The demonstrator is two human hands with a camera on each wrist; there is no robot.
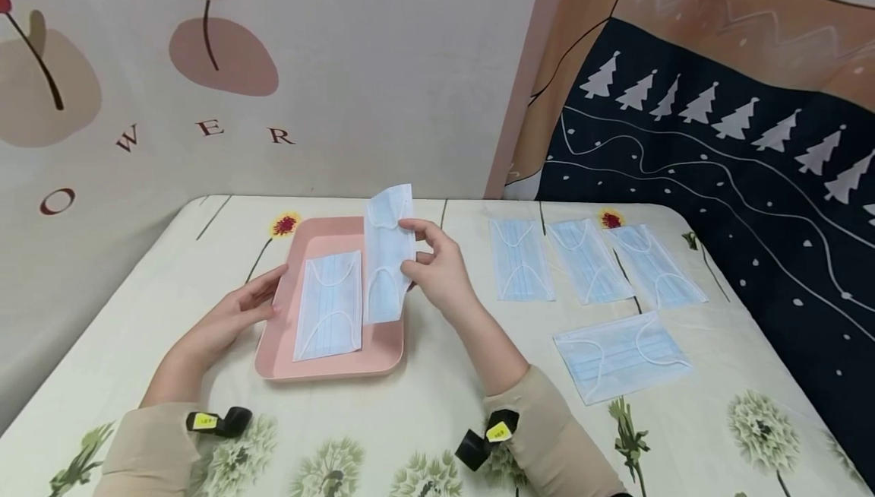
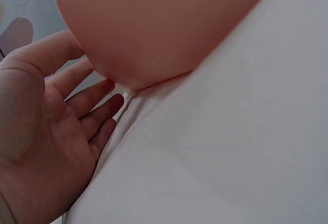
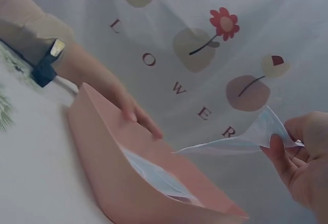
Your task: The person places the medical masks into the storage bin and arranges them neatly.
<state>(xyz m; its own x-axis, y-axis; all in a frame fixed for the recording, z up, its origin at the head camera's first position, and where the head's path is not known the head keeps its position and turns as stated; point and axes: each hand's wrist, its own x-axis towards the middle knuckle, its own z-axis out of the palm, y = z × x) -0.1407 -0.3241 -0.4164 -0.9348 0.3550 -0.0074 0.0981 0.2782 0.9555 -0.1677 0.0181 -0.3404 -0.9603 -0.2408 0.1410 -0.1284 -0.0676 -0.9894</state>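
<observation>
A pink tray (image 1: 276, 356) stands on the table with one light-blue face mask (image 1: 328, 307) lying flat inside it. At the tray's left rim, my left hand (image 1: 229, 322) holds the edge lightly, the thumb over the rim and other fingers by the outer wall (image 2: 154, 24). My right hand (image 1: 440, 265) pinches a second face mask (image 1: 388, 254) by its right edge between thumb and fingers. That mask hangs raised above the tray's right side, its ear loops visible. In the right wrist view the held mask (image 3: 230, 144) appears nearly edge-on.
To the right lie three upright masks in a row: left (image 1: 522, 260), middle (image 1: 591, 260) and right (image 1: 656, 265). Another mask (image 1: 622, 356) lies crosswise nearer me. A flowered cloth (image 1: 437, 406) covers the table; printed curtains (image 1: 410, 87) hang behind it.
</observation>
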